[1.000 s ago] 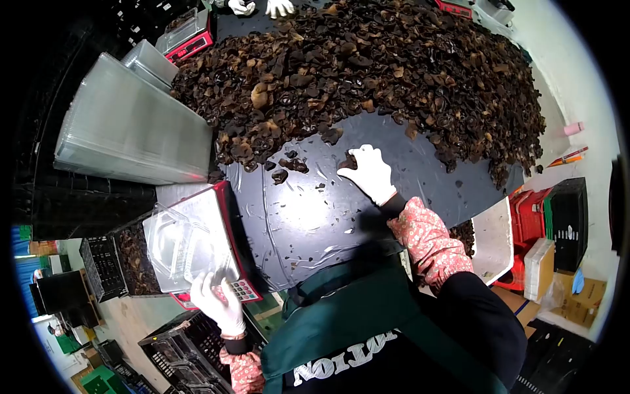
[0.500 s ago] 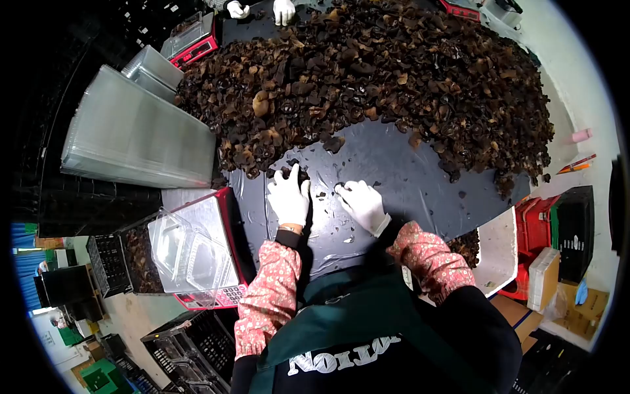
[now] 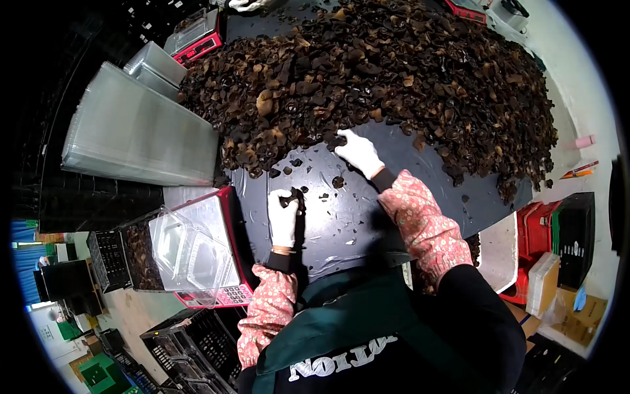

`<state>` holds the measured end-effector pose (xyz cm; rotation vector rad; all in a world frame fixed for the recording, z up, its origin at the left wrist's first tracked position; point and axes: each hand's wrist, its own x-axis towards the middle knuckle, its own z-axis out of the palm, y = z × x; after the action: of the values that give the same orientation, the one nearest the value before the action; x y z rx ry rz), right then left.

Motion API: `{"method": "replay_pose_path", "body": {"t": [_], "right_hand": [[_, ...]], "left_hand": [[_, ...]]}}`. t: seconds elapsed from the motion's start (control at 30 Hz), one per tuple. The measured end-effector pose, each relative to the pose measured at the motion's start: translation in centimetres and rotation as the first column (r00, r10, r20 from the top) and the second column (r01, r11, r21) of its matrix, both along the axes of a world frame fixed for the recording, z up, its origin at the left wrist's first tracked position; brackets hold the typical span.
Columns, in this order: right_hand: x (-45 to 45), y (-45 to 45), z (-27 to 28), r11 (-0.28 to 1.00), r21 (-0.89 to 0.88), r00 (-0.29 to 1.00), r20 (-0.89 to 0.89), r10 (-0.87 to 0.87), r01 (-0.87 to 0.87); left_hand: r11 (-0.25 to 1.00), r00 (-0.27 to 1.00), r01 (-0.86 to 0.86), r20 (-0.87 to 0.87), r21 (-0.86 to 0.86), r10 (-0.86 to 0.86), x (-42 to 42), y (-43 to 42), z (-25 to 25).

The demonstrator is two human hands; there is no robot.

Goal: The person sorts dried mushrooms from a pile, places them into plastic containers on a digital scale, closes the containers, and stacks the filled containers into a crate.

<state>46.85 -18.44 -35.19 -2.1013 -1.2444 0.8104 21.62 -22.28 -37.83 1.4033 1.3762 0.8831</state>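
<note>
A broad heap of dark brown wood ear mushrooms [image 3: 394, 72] covers the far part of the black-covered table [image 3: 420, 190]. My right hand [image 3: 359, 152], in a white glove, reaches to the heap's near edge, its fingers closed on a dark wood ear piece [image 3: 336, 142]. Nearer to me and to the left, my gloved left hand [image 3: 283, 220] is curled around dark wood ear pieces [image 3: 296, 196], which stick out past the thumb and fingers. Between the hands lie a loose piece [image 3: 338, 182] and several small scraps.
On the left stand a tall stack of clear plastic trays [image 3: 141, 131] and a red scale [image 3: 230, 249] with an open clear box [image 3: 197, 246] on it. A white bin [image 3: 500, 253] sits at the right. Another person's gloved hand [image 3: 249, 5] shows at the far edge.
My right hand has moved forward to the heap's edge and grasped a piece. The left hand has drawn back slightly and curled around dark pieces. The other person's hands have shifted.
</note>
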Motion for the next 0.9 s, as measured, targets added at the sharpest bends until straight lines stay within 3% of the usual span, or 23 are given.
{"method": "replay_pose_path", "body": {"t": [0.03, 0.1, 0.2, 0.23, 0.33, 0.37, 0.4, 0.43, 0.47, 0.53, 0.6, 0.7, 0.77, 0.8, 0.83, 0.87, 0.9], "right_hand": [[-0.6, 0.4, -0.2, 0.997, -0.031, 0.99, 0.115, 0.077, -0.074], [-1.1, 0.6, -0.3, 0.98, -0.087, 0.949, 0.248, 0.194, -0.178], [-1.1, 0.7, 0.2, 0.973, -0.115, 0.95, 0.223, 0.22, -0.198], [-1.2, 0.0, 0.3, 0.98, -0.081, 0.957, 0.218, 0.193, -0.18], [-1.3, -2.9, 0.3, 0.986, -0.059, 0.977, -0.153, 0.147, -0.158], [-1.3, -4.3, 0.5, 0.99, -0.012, 0.909, -0.396, 0.125, -0.141], [-1.8, -5.5, 0.2, 0.99, 0.114, 0.753, -0.643, 0.136, -0.081], [-2.3, -6.8, 1.3, 0.995, 0.046, 0.698, -0.71, 0.093, -0.085], [-3.0, -7.8, 3.2, 0.995, -0.021, 0.635, -0.771, 0.047, -0.099], [-5.3, -8.8, 4.8, 0.982, -0.026, 0.577, -0.812, 0.089, -0.187], [-8.5, -8.9, 5.8, 0.964, 0.103, 0.548, -0.805, 0.226, -0.246], [-13.5, -7.6, 10.3, 0.884, 0.169, 0.42, -0.831, 0.366, -0.435], [-18.2, -6.5, 13.8, 0.857, 0.185, 0.35, -0.856, 0.381, -0.481], [-21.3, -5.6, 13.1, 0.825, 0.348, 0.38, -0.761, 0.526, -0.445], [-24.5, -4.7, 13.0, 0.79, 0.437, 0.326, -0.741, 0.588, -0.431], [-26.5, -4.4, 15.3, 0.79, 0.316, 0.303, -0.798, 0.52, -0.526], [-29.3, -4.0, 15.1, 0.765, 0.351, 0.348, -0.734, 0.583, -0.539]], "left_hand": [[0.992, 0.969, 0.047, 0.247, -0.117, -0.017, -0.2, -0.2, 0.3], [0.957, 0.764, 0.153, 0.644, -0.245, 0.042, -0.3, -0.4, 0.7], [0.924, 0.557, 0.213, 0.816, -0.317, 0.151, -0.5, -1.0, 0.7], [0.926, 0.555, 0.209, 0.817, -0.316, 0.154, -0.9, -1.1, 0.4], [0.897, 0.41, 0.237, 0.875, -0.374, 0.257, -2.5, -1.8, -0.4], [0.878, 0.331, 0.287, 0.899, -0.384, 0.285, -3.1, -1.9, -0.6], [0.859, 0.25, 0.336, 0.916, -0.387, 0.315, -3.6, -1.9, -0.8], [0.843, 0.118, 0.437, 0.949, -0.314, 0.292, -4.0, -2.0, -1.2], [0.85, 0.112, 0.423, 0.949, -0.313, 0.294, -4.0, -2.5, -0.6], [0.844, 0.444, 0.313, 0.853, -0.435, 0.275, -3.8, -3.9, 2.5], [0.869, 0.513, 0.277, 0.828, -0.411, 0.228, -4.7, -5.5, 4.6], [0.993, 0.591, -0.011, 0.8, -0.119, 0.102, -8.3, -7.7, 10.5], [0.955, 0.812, -0.287, 0.548, 0.071, 0.203, -13.1, -8.5, 12.8], [0.894, 0.894, -0.409, 0.279, 0.184, 0.351, -15.6, -9.0, 14.1], [0.785, 0.84, -0.54, 0.246, 0.302, 0.483, -17.6, -8.7, 14.2], [0.73, 0.789, -0.612, 0.3, 0.304, 0.536, -19.5, -8.7, 14.4], [0.719, 0.776, -0.627, 0.321, 0.3, 0.543, -21.2, -8.7, 14.5]]}}
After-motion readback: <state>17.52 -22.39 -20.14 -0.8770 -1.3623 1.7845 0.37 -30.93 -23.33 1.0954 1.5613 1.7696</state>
